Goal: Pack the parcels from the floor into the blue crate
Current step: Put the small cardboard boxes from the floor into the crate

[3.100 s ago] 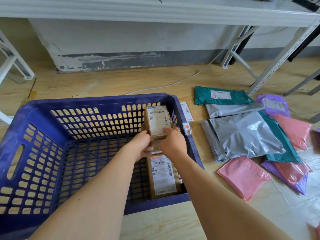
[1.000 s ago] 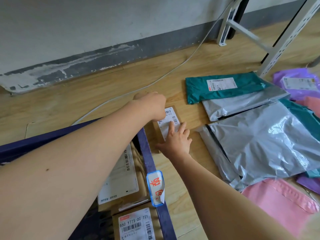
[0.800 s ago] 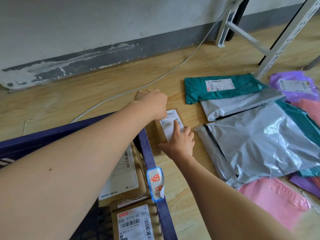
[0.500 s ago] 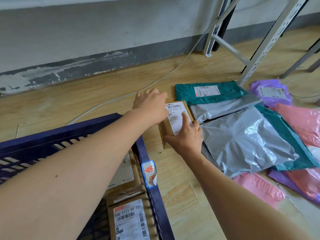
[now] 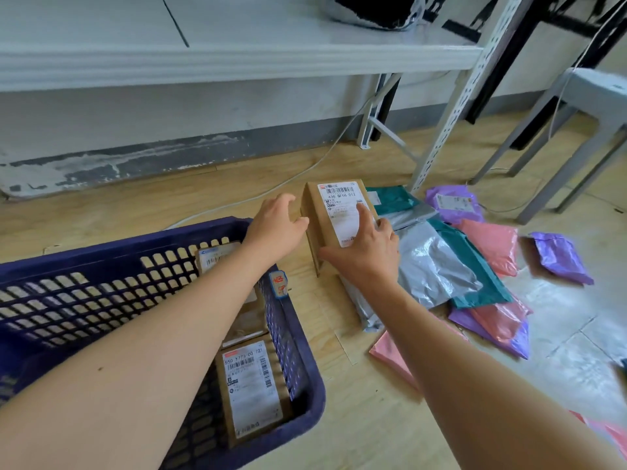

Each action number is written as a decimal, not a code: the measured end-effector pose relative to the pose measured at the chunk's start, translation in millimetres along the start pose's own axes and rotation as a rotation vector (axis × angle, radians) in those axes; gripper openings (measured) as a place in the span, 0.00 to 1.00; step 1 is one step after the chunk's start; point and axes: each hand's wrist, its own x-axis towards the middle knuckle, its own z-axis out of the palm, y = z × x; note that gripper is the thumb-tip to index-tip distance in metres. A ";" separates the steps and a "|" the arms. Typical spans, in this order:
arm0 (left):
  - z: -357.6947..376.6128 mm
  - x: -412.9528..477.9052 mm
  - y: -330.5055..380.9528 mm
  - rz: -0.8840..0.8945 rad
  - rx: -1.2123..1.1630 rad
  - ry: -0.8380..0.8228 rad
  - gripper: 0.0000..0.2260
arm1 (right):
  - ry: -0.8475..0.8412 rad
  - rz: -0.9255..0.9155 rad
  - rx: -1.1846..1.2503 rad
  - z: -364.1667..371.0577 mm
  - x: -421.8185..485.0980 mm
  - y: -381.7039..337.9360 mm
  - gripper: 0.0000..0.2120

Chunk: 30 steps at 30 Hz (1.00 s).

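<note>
Clamping a brown cardboard box [image 5: 339,218] just right of the blue plastic crate [image 5: 118,245], the left hand [image 5: 278,227] and right hand [image 5: 368,257] each curl a grip round opposite sides. Lifting it level should clear the crate's rim.

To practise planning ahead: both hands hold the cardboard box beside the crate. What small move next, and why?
Probably lift the cardboard box left over the blue crate rim: the left hand and right hand grip it, tilted up just outside that wall.
</note>
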 end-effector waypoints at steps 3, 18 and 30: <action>-15.6 -32.0 7.0 -0.031 -0.057 -0.017 0.23 | 0.013 -0.015 0.003 -27.0 -31.4 -7.6 0.47; -78.3 -155.2 -5.4 -0.495 -0.699 -0.191 0.39 | -0.236 -0.155 0.031 -63.8 -158.6 -68.0 0.44; -80.2 -181.3 -60.6 -0.612 -0.744 -0.317 0.23 | -0.526 -0.178 -0.006 -31.9 -181.3 -73.5 0.43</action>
